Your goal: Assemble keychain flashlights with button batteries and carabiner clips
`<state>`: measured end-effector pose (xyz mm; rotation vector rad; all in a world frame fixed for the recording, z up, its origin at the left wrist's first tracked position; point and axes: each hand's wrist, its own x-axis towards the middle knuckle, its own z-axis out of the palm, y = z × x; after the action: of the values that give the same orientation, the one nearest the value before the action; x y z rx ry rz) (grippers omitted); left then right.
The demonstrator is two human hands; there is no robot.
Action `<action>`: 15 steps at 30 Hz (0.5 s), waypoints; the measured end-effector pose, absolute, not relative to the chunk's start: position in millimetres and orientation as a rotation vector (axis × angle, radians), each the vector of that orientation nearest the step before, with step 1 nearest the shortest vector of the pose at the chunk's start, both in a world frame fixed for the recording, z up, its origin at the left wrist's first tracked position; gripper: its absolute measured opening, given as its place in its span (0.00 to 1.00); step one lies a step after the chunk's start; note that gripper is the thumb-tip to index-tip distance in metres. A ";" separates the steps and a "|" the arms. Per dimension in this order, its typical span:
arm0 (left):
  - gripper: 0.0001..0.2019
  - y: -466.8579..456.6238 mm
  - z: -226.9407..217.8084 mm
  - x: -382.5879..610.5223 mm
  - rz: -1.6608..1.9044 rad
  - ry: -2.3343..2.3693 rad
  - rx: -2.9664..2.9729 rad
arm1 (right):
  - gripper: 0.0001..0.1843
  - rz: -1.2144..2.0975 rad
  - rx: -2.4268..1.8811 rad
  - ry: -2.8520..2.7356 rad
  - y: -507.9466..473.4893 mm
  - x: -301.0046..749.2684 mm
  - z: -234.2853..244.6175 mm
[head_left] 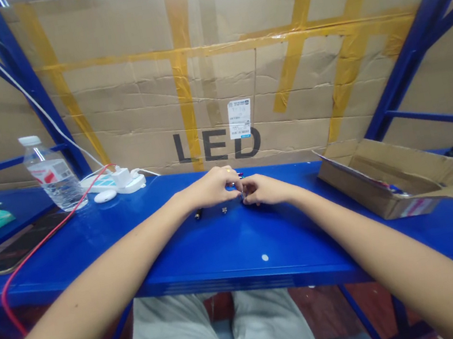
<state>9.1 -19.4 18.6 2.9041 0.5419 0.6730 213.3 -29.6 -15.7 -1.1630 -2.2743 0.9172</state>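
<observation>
Both of my hands meet at the middle of the blue table (239, 243), far from me. My left hand (214, 186) is curled, its fingertips pinched around a small part I cannot make out. My right hand (263, 189) is also closed, pinching the same small thing where the hands touch. Two little dark parts lie on the table just in front of the left hand: one (198, 214) and another (224, 211). A few tiny coloured pieces (239, 175) show behind the fingers.
An open cardboard box (389, 176) sits at the right. At the left stand a water bottle (52, 174), a white power strip (117, 180) with a red wire (38, 243), and a dark tablet (13, 251). A taped cardboard wall marked LED (217, 145) closes the back.
</observation>
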 end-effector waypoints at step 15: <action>0.12 -13.7 18.9 4.8 0.633 0.498 2.957 | 0.09 0.945 -1.174 -2.202 -24.1 216.1 -20.4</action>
<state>4.8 -13.7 18.9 2.9571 0.4982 0.6330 216.1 -24.1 -20.4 -1.1740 -2.2021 0.9447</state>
